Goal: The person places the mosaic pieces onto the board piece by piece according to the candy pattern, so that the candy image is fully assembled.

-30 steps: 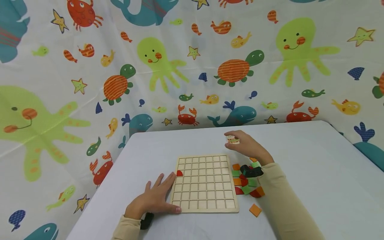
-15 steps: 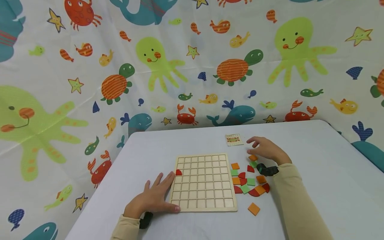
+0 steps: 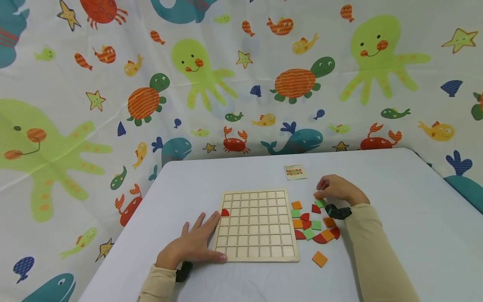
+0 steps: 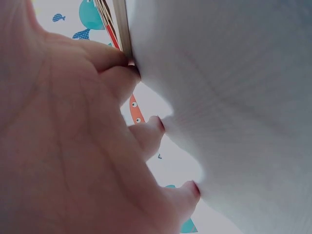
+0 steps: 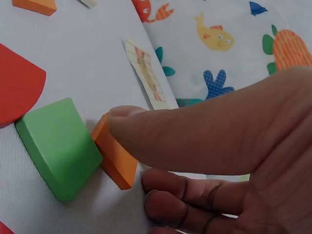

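My left hand (image 3: 194,247) lies with spread fingers along the left edge of a wooden grid board (image 3: 253,230), its thumb at the near left corner. One red quarter-round tile (image 3: 225,212) sits in a left-column cell of the board. Beyond the tile pile, my right hand (image 3: 341,191) is low over the table. Its thumb tip rests on an orange tile (image 5: 118,163), and the other fingers are curled close to the tile's far side. A green square tile (image 5: 59,148) lies against that orange one in the right wrist view.
Several red, green and orange tiles (image 3: 316,225) lie loosely grouped along the board's right side. A single orange square (image 3: 319,259) lies nearer the front. A small patterned card (image 3: 296,172) is on the white table (image 3: 407,218) behind the board. A sea-animal curtain hangs at the back.
The right hand has put the patterned card down behind the board, then moved right and nearer to an orange tile at the pile's far end. The left hand has stayed at the board.
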A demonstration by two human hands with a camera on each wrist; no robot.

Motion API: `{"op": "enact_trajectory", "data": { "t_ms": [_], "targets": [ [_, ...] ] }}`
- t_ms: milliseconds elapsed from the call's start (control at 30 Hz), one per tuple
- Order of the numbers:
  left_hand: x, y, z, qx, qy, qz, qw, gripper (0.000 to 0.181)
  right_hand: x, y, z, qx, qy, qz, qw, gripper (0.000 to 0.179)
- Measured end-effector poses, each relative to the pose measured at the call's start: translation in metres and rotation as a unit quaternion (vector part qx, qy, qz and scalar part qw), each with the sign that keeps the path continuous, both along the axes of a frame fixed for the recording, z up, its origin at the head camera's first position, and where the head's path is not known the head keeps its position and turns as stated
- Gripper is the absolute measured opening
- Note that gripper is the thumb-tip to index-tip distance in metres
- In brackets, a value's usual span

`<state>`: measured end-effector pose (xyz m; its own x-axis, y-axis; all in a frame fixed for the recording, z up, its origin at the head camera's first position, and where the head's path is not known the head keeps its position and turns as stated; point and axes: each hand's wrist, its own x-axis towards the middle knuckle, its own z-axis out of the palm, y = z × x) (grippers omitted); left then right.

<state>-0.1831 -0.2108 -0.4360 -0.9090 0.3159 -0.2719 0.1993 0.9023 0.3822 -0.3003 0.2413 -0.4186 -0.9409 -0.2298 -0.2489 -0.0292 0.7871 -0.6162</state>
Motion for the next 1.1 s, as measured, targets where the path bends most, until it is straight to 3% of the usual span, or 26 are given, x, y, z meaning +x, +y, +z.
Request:
{"op": "enact_trajectory", "data": {
  "t_ms": [367, 900, 1100],
  "targets": [
    [-0.001, 0.000, 0.001, 0.001, 0.005, -0.004, 1.0000, 0.130, -0.003, -0.004, -0.003, 0.028, 0.013, -0.001, 0.9995, 0.027],
    [0.000, -0.001, 0.001, 0.005, 0.004, -0.004, 1.0000, 0.130, -0.004, 0.000, -0.011, -0.057, 0.069, -0.074, 0.9933, 0.027],
    [0.001, -0.002, -0.001, 0.003, 0.004, -0.007, 1.0000, 0.130, -0.005, -0.014, -0.011, -0.095, 0.085, -0.056, 0.9903, 0.029]
  ]
}}
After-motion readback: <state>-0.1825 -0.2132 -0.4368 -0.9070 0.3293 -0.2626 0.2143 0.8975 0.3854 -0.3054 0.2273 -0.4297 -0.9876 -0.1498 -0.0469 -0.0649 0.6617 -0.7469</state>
